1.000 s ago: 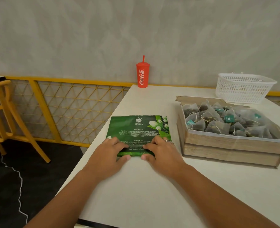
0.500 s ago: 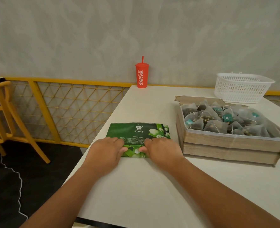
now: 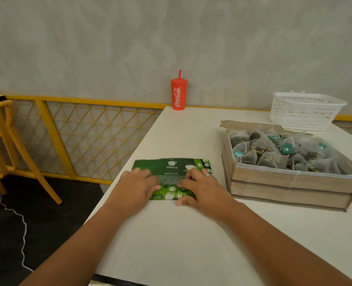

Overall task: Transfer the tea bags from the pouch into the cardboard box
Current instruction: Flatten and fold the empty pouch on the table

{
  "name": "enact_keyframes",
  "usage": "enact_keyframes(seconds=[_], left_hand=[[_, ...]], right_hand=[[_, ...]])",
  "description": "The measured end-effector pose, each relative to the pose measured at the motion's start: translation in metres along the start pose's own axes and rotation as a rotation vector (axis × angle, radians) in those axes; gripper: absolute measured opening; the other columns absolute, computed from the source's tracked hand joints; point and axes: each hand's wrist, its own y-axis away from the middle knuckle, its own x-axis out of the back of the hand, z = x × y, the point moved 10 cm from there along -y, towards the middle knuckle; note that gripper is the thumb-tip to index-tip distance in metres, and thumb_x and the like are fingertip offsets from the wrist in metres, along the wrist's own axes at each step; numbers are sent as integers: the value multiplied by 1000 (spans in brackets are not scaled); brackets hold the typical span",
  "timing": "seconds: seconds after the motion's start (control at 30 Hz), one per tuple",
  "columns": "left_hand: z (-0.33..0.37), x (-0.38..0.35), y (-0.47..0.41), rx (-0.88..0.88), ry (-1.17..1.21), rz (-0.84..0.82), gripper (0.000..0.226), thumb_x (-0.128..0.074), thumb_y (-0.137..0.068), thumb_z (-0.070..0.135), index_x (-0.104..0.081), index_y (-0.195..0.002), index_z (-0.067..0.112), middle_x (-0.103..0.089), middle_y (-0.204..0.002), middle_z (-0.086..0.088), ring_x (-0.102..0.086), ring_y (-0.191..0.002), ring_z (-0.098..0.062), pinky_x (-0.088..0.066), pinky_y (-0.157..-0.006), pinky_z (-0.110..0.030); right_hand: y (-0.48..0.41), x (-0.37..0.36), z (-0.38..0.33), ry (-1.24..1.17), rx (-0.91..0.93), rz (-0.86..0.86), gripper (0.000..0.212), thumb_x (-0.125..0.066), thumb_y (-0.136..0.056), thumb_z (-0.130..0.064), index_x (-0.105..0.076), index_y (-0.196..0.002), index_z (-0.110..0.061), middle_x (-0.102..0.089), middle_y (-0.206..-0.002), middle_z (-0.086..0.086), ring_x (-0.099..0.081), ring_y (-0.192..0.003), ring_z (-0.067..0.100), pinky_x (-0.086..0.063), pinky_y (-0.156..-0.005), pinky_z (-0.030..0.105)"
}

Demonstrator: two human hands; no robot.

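Pressing down on the green SIPSTER pouch (image 3: pixel 171 166): left hand (image 3: pixel 135 187) and right hand (image 3: pixel 202 188), fingers laid flat. Coca-Cola cup (image 3: pixel 178 96) behind.

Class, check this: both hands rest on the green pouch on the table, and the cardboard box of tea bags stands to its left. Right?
Not quite. In the head view the cardboard box of tea bags stands to the right of the green pouch, not its left. The left hand and right hand do both rest on it, on the table.
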Motion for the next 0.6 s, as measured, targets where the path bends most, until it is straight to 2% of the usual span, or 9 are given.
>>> enact_keyframes(seconds=[0.07,0.17,0.2,0.23,0.3,0.33,0.47,0.53,0.6], left_hand=[[7,6,2,-28,-85,35,52,-27,-89,48,-65,-64,24,-53,-60,8,-51,-51,-15,-37,-45,-23],[10,9,10,-18,-64,27,65,-18,-86,66,-67,-68,26,-54,-63,12,-52,-54,-10,-36,-43,-20],[10,9,13,-24,-53,17,66,-19,-83,70,-67,-71,26,-54,-64,13,-53,-55,-9,-37,-44,-20],[11,9,14,-31,-55,9,65,-19,-82,71,-67,-72,26,-54,-65,13,-53,-56,-9,-38,-44,-20],[13,9,14,-22,-84,4,63,-18,-86,65,-64,-69,26,-53,-63,12,-53,-53,-10,-37,-41,-20],[13,11,13,-13,-84,13,57,-22,-87,61,-61,-66,25,-53,-61,11,-53,-51,-11,-35,-40,-18],[11,11,6,-11,-44,-11,34,-37,-81,48,-50,-66,20,-50,-57,7,-52,-48,-15,-24,-38,-18],[6,10,2,-4,-21,-39,38,-35,-82,53,-47,-68,20,-48,-57,7,-50,-49,-15,-13,-40,-14],[1,12,-3,25,11,-39,45,-28,-79,64,-41,-67,22,-37,-55,11,-42,-51,-14,-8,-44,-15]], right_hand=[[3,0,-3,-17,3,-9,64,-43,-80,-67,-51,-129,-26,-43,-120,-2,-39,-110,19,-32,-95,29],[2,6,-7,55,-25,14,82,-21,-71,-74,-55,-125,-22,-49,-118,2,-47,-108,23,-38,-89,30],[2,9,-9,111,-28,42,80,-18,-73,-71,-60,-118,-21,-54,-111,3,-53,-101,23,-43,-83,29],[2,12,-13,202,-4,116,68,-22,-79,-64,-68,-103,-20,-59,-97,2,-60,-86,22,-47,-70,26],[4,17,-16,321,-26,234,48,-30,-82,-48,-67,-66,-23,-58,-64,-5,-59,-50,15,-38,-39,17],[4,22,-18,351,-34,296,44,-32,-80,-45,-63,-58,-24,-55,-55,-7,-55,-40,14,-31,-33,15],[0,30,-18,404,-46,358,44,-33,-81,-44,-57,-53,-21,-51,-45,-4,-48,-32,15,-22,-33,14],[-7,31,-14,423,-34,369,45,-32,-82,-45,-56,-53,-20,-49,-41,-4,-46,-29,16,-17,-36,15],[-13,27,-9,410,-30,326,47,-31,-81,-47,-55,-52,-20,-49,-38,-4,-46,-28,16,-16,-38,16]])
